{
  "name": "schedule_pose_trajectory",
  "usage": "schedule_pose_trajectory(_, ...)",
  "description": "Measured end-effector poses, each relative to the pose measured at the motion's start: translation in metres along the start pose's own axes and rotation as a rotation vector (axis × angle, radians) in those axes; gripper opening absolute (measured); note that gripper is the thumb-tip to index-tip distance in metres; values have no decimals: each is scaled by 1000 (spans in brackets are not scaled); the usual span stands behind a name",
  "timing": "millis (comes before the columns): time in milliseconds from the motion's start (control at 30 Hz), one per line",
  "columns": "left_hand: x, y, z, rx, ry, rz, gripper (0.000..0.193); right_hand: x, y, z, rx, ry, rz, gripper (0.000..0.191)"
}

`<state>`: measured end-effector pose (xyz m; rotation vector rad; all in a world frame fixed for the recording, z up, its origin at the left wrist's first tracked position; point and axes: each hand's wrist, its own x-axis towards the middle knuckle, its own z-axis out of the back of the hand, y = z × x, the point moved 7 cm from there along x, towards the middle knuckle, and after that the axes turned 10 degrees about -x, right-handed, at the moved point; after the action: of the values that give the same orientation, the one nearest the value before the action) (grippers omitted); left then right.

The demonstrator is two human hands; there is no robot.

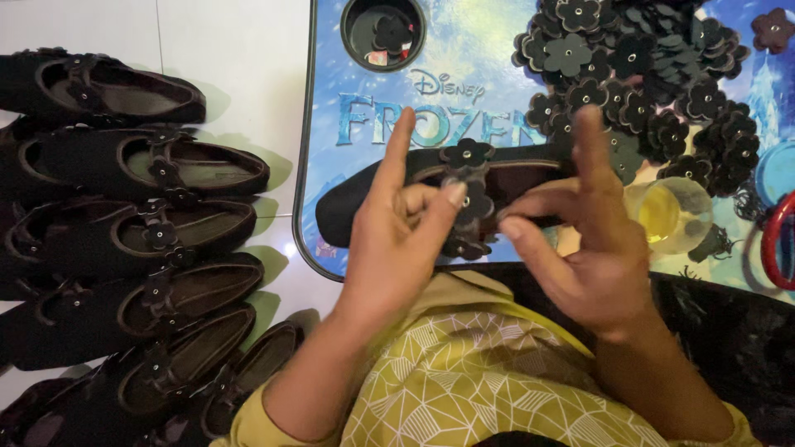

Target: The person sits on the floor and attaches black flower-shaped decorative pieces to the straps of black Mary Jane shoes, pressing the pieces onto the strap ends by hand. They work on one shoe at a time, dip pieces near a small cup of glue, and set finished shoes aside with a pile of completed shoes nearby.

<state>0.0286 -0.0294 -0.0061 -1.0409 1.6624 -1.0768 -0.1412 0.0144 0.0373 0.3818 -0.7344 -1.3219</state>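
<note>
Pinching a soft, light flower (474, 201) (likely floppy) on the shoe (348, 211) between left hand (397, 240) and right hand (584, 248), best held at the petals.

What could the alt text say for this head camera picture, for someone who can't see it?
Two hands, left hand and right hand, press dark fabric flowers onto a black shoe on a small blue table. More flowers and finished shoes lie nearby.

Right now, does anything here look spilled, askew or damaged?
Nothing stands out. The left hand and right hand work at dark flower pieces on the strap of a black shoe lying on the small table. The flower pile is loose but stays on the table. The finished shoes lie in a row.
</note>
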Motion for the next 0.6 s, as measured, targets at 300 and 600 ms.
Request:
schedule_pose_trajectory(300, 46, -27, 8, 212, 124, -138, 81, 25, 11, -6, 100, 71, -17, 112)
schedule_pose_trajectory(600, 17, -49, 35, 332, -180, -217, 86, 58, 6, -27, 179, 120, -205, 116)
